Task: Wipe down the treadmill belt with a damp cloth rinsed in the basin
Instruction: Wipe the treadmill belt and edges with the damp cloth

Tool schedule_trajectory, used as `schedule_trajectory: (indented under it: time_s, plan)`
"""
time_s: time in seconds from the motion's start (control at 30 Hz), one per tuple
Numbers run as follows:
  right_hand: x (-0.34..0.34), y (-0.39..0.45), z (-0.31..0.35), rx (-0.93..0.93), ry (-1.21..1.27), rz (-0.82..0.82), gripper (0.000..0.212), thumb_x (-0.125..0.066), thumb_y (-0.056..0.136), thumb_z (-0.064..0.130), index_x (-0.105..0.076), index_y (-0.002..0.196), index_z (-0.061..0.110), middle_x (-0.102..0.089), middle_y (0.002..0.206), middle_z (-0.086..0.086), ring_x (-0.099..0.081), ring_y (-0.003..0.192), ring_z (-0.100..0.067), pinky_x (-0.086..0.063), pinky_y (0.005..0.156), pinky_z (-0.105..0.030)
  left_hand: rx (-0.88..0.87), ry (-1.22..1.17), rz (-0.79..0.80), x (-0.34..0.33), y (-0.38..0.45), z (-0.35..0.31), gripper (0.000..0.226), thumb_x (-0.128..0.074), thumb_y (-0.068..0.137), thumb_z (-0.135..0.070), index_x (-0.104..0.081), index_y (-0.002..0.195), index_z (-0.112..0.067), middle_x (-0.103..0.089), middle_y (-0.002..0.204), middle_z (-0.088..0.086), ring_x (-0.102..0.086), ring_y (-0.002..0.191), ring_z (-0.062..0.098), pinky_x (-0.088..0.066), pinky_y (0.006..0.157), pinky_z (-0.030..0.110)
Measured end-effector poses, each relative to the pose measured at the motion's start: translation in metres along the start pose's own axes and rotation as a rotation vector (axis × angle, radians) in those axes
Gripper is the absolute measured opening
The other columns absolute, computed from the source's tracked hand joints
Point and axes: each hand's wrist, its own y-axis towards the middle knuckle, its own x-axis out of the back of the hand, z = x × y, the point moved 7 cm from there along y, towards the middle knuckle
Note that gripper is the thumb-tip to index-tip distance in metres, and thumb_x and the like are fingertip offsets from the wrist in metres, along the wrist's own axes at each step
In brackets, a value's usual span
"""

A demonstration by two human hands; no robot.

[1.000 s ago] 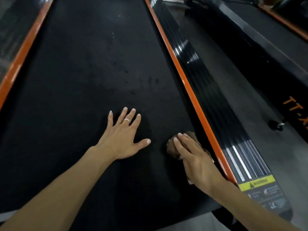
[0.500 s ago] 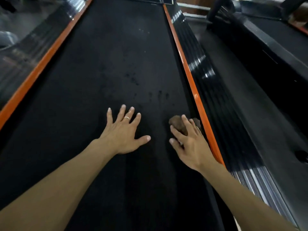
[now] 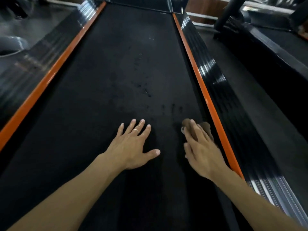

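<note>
- The treadmill belt fills most of the view: a black, matte strip running away from me, with darker wet-looking specks and smudges just ahead of my hands.
- An orange trim line edges the belt on the right, with a glossy black side rail just outside it; a matching orange line runs along the left.
- A grey rounded basin shows partly at the far left edge, off the treadmill.
- My left hand lies flat on the belt, fingers spread and straight, a thin ring on one finger.
- My right hand presses on the cloth, fingers fairly straight over it; it is motion-blurred, so I cannot tell the grip exactly.
- The cloth is a small, brown, bunched wad on the belt, close beside the right orange line.
</note>
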Motion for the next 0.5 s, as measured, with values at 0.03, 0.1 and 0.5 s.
schedule_trajectory:
  time_s: [0.03, 0.1, 0.5]
  plan:
    - [0.003, 0.004, -0.008, -0.004, 0.007, 0.017, 0.053, -0.021, 0.103, 0.037, -0.028, 0.151, 0.013, -0.008, 0.162, -0.011, -0.011, 0.149, -0.026, -0.023, 0.118, -0.042, 0.010, 0.007, -0.019, 0.004, 0.000, 0.006, 0.089, -0.029, 0.088, -0.075, 0.003, 0.156, -0.026, 0.015, 0.162, 0.003, 0.020, 0.148, 0.023, 0.010, 0.119, 0.051]
    - [0.005, 0.037, -0.023, -0.039, -0.057, 0.001, 0.053, -0.029, 0.103, 0.033, -0.025, 0.151, 0.010, -0.004, 0.161, -0.015, -0.011, 0.148, -0.030, -0.019, 0.119, -0.040, 0.075, 0.027, -0.034, 0.009, 0.001, 0.021, 0.091, -0.031, 0.085, -0.078, 0.001, 0.155, -0.031, 0.014, 0.162, 0.007, 0.021, 0.147, 0.030, 0.013, 0.116, 0.057]
    - [-0.021, 0.083, 0.084, 0.191, -0.029, 0.041, 0.066, -0.049, 0.093, 0.020, -0.022, 0.152, 0.007, -0.005, 0.161, -0.016, -0.008, 0.148, -0.032, -0.008, 0.120, -0.036, 0.132, 0.011, -0.017, 0.004, 0.006, 0.043, 0.095, -0.031, 0.078, -0.085, 0.003, 0.154, -0.040, 0.011, 0.163, 0.007, 0.017, 0.147, 0.037, 0.003, 0.118, 0.056]
